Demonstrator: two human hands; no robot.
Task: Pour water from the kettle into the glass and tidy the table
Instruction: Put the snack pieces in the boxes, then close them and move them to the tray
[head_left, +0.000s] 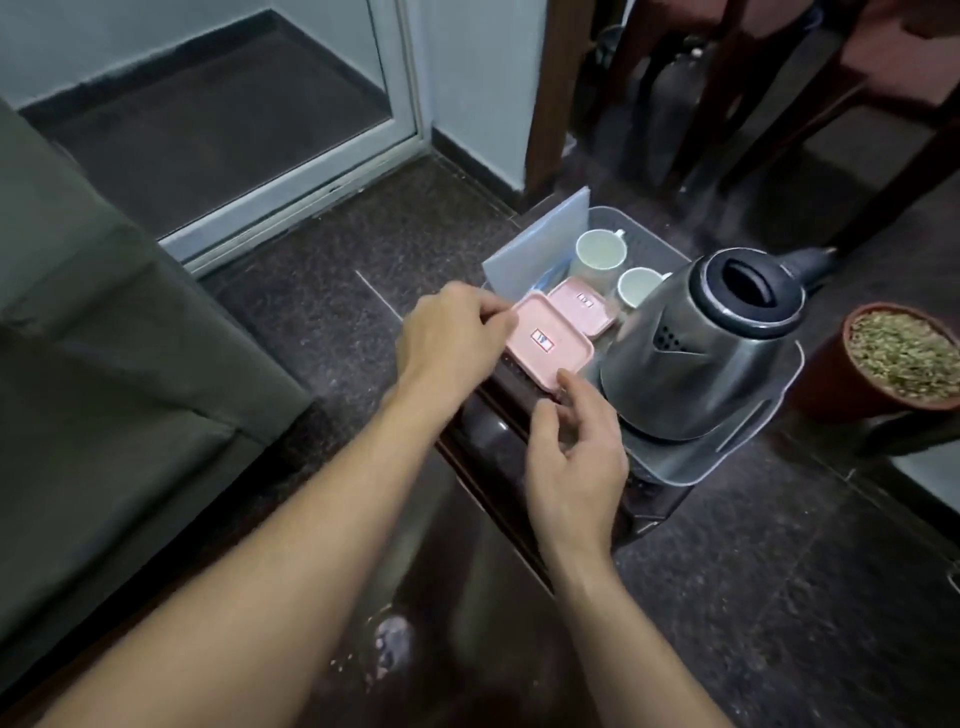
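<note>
We have one view: worn on the head, wide-angled, facing forward and down, close over the desk (488, 441) at frame centre.

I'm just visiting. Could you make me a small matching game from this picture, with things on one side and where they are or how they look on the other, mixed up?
Things:
1. kettle
2. nearer pink box
3. white cups
4. plant pot

Descriptions:
A. outside the tray, far right
B. silver metal, black top
C. held between the left hand and right hand
D. at the tray's far end

Pairs: 1-B, 2-C, 3-D, 4-A
</note>
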